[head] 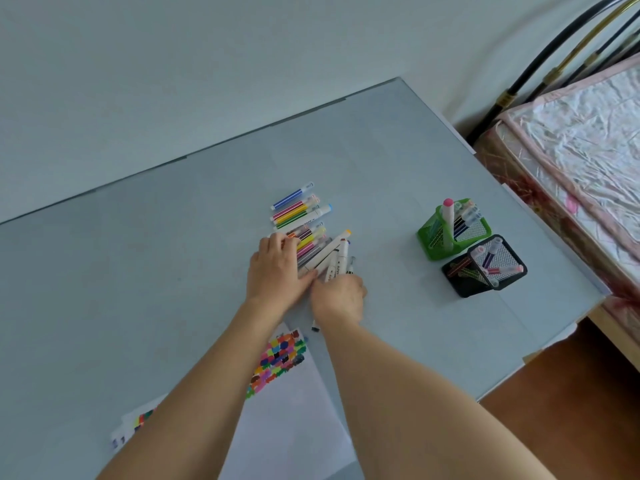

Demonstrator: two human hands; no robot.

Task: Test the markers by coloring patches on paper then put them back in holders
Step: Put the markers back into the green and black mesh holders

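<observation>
A smooth, matte grey-blue table (173, 271) fills most of the view. At its centre lies a row of slim markers (298, 211), striped plastic barrels with clear caps, side by side, each with its long axis running from about 8 o'clock to 2 o'clock, caps toward 2 o'clock. Just below them, fatter white markers (332, 252) with coloured end caps fan out, their free ends pointing between 12 and 2 o'clock.

The left hand (277, 271) lies flat over the near ends of the markers, fingers together and nearly straight, pressing on the barrels. The right hand (339, 299), touching it at 4 o'clock, has its fingers curled around the lower ends of the white markers (how many it holds cannot be told).

At 3 o'clock from the hands, well apart, stand two mesh metal holders: a green holder (429, 239), upright, with a pink-capped white marker standing in it among thinner ones, and just below it at 5 o'clock a black holder (460, 282), with several markers lying slantwise inside.

At 6 o'clock from the hands, partly under the forearms, a white paper sheet (294, 427) carries a tight grid of blocky colour patches (280, 358) near its top corner. A bed with a crinkled, glossy cover (571, 133) sits at 2 o'clock.
</observation>
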